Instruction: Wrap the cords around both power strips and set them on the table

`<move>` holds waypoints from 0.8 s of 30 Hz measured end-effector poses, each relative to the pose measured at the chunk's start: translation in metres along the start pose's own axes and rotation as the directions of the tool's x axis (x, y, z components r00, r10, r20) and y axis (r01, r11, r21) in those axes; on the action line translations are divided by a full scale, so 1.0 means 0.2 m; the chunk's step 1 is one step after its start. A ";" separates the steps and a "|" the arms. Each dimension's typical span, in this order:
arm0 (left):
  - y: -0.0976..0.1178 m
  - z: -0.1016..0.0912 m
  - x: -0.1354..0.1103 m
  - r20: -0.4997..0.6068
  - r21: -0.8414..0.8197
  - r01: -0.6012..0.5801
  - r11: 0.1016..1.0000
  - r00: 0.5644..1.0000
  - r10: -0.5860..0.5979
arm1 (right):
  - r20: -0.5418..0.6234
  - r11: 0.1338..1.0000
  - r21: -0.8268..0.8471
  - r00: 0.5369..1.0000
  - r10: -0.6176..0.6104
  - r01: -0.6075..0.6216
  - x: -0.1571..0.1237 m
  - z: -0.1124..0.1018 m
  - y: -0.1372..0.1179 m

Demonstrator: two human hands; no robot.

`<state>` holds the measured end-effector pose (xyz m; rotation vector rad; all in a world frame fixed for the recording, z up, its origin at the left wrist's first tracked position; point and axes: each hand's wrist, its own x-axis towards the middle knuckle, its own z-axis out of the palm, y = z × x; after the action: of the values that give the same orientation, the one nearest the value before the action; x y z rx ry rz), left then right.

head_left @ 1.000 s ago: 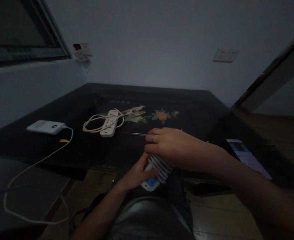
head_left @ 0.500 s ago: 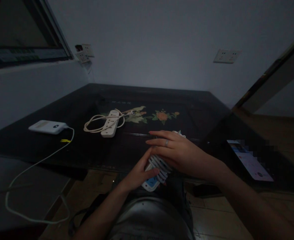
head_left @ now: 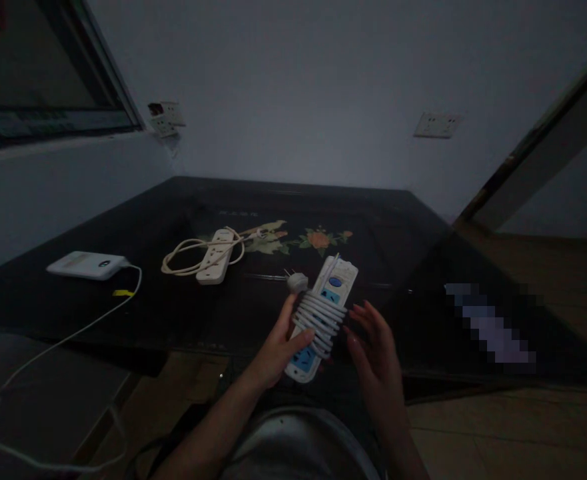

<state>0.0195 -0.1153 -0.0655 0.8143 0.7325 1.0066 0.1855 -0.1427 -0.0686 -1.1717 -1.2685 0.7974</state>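
Observation:
A white power strip (head_left: 340,272) with blue sockets is tilted over the table's front edge. Its white cord (head_left: 320,319) is wound in several turns around the middle. My left hand (head_left: 278,347) grips the strip's lower left side, thumb across the front. The plug (head_left: 297,283) sticks out on the left above my fingers, prongs pointing up and left. Just right of the coils is my right hand (head_left: 376,347), its fingers apart and curved, holding nothing. Whether its fingertips touch the cord I cannot tell.
Farther back on the dark table (head_left: 293,197) lies a second power strip (head_left: 216,259) with a loosely looped cord. At left is a white power bank (head_left: 88,265) with a cable hanging over the edge. A blurred flat object (head_left: 493,327) lies at right.
My right hand has come off the top of the wound strip and dropped to its right side, uncovering the coils, upper sockets and plug. My left hand keeps its grip.

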 end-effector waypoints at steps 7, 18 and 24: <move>-0.04 0.15 0.09 -0.016 0.005 -0.073 0.997 0.997 0.073 | 0.132 0.998 0.024 0.990 0.058 -0.062 0.06 0.01 0.01; -0.13 0.30 0.39 0.129 0.390 -0.273 0.879 0.962 0.242 | -0.061 0.995 -0.067 0.995 0.075 -0.079 0.33 -0.17 0.11; -0.03 0.33 0.64 0.065 0.371 -0.329 0.868 0.942 0.330 | -0.060 0.992 -0.102 0.996 0.062 -0.067 0.59 -0.30 0.16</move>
<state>0.1233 -0.0143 -0.0564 1.3100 0.8181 1.1878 0.2699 -0.0367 -0.0588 -1.3162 -1.2428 0.7472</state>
